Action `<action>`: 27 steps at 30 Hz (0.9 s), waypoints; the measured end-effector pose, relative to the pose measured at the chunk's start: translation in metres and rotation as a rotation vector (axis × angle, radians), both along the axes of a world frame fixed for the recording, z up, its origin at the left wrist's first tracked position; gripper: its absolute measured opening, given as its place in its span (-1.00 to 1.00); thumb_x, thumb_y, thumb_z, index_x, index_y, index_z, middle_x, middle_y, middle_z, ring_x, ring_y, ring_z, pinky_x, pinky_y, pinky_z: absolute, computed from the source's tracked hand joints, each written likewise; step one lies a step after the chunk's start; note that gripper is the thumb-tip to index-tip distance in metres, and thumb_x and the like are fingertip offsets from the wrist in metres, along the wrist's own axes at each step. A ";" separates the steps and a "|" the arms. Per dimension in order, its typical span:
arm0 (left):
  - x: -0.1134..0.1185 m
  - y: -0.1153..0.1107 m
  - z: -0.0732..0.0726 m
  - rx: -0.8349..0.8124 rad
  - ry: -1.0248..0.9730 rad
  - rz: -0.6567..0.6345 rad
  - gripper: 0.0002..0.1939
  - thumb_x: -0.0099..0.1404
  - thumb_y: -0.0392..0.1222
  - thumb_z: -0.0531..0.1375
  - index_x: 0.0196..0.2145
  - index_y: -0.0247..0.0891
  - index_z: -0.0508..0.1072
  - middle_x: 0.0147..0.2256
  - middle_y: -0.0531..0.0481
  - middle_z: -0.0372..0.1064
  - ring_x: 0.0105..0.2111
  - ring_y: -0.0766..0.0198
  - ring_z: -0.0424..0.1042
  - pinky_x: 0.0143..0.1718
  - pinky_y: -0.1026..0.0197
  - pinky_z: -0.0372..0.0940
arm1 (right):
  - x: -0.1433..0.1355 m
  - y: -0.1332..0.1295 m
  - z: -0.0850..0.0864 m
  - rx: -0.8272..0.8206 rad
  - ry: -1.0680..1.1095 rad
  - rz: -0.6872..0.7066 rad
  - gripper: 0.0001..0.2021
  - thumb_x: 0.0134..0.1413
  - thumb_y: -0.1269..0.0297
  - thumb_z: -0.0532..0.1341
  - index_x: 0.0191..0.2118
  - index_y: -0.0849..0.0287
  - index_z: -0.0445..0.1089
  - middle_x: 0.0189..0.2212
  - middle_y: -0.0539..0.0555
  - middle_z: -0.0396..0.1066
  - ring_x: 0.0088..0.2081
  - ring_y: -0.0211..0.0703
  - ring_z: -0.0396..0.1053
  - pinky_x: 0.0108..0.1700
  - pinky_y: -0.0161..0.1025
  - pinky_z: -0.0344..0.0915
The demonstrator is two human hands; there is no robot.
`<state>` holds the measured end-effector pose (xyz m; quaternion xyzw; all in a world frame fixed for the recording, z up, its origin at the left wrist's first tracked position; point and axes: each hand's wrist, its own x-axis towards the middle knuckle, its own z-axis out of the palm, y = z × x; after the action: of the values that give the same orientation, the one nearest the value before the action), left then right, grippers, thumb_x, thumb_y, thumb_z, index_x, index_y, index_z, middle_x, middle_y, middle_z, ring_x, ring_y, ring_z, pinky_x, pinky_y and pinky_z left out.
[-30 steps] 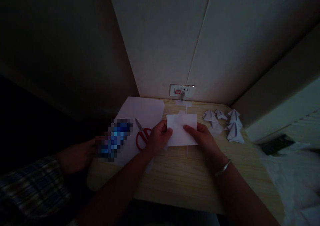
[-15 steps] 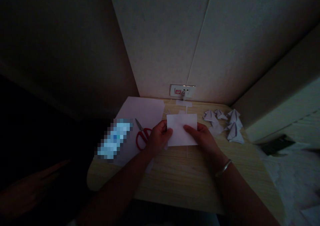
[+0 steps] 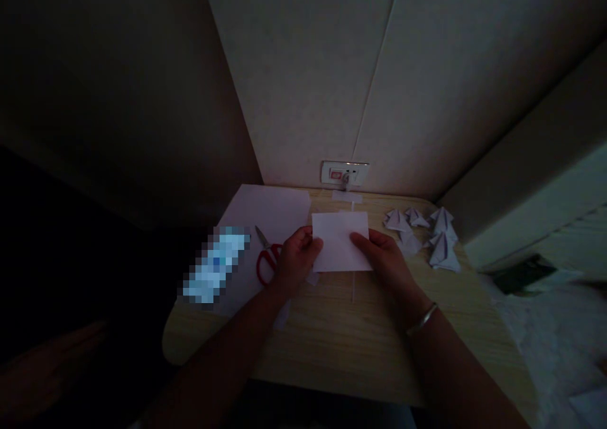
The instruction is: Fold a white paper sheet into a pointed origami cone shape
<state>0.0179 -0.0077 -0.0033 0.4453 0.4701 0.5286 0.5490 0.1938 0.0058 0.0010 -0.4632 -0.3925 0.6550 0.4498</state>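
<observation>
A small white sheet of paper (image 3: 337,252) is held up over the table between my two hands. My left hand (image 3: 296,258) pinches its left edge, thumb on the front face and fingers behind. On the opposite edge, my right hand (image 3: 383,255) grips the sheet the same way, with a bracelet at that wrist. Red-handled scissors (image 3: 266,258) lie beside my left hand, partly hidden by it, on large white sheets (image 3: 275,204). Right of my right hand stand several folded paper figures (image 3: 443,252).
A lit, blurred phone-like screen (image 3: 215,267) rests on the large sheets at the left. Paper strips lie on the wooden table (image 3: 332,347). A wall socket (image 3: 344,173) with a plug is behind. At the lower left, another hand (image 3: 57,359) shows dimly.
The small sheet and both hands have shifted slightly left and up, with the grip kept. The dim hand at lower left has drawn back a little to the left.
</observation>
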 end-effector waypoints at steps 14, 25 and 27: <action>-0.002 -0.002 0.005 -0.069 -0.057 0.078 -0.74 0.10 -0.03 0.22 -0.33 -0.25 0.35 -0.59 0.17 0.27 -0.69 0.43 0.22 -0.71 0.40 0.12 | -0.002 -0.008 0.000 -0.011 0.095 0.187 -0.74 -0.19 0.11 0.37 -0.37 0.16 0.50 -0.45 0.03 0.52 -0.47 -0.18 0.39 -0.37 -0.23 0.31; 0.002 -0.005 0.009 -0.062 -0.093 0.017 -0.59 0.14 0.03 0.21 -0.14 -0.28 0.29 -0.52 0.09 0.38 -0.66 0.44 0.29 -0.68 0.39 0.21 | 0.002 0.010 -0.004 0.076 0.018 -0.187 -0.76 -0.18 0.12 0.33 -0.39 0.13 0.40 -0.61 -0.08 0.34 -0.61 -0.31 0.21 -0.59 -0.35 0.12; 0.002 -0.006 0.008 -0.096 -0.084 -0.025 -0.57 0.14 0.04 0.21 -0.13 -0.26 0.29 -0.45 0.05 0.41 -0.64 0.43 0.32 -0.66 0.36 0.26 | 0.001 0.009 -0.005 0.075 0.000 -0.177 -0.74 -0.18 0.09 0.33 -0.37 0.14 0.39 -0.58 -0.06 0.36 -0.58 -0.28 0.23 -0.58 -0.33 0.14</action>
<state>0.0204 -0.0133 0.0052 0.4018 0.4656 0.5168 0.5956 0.1949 0.0153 -0.0038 -0.4790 -0.3743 0.5976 0.5228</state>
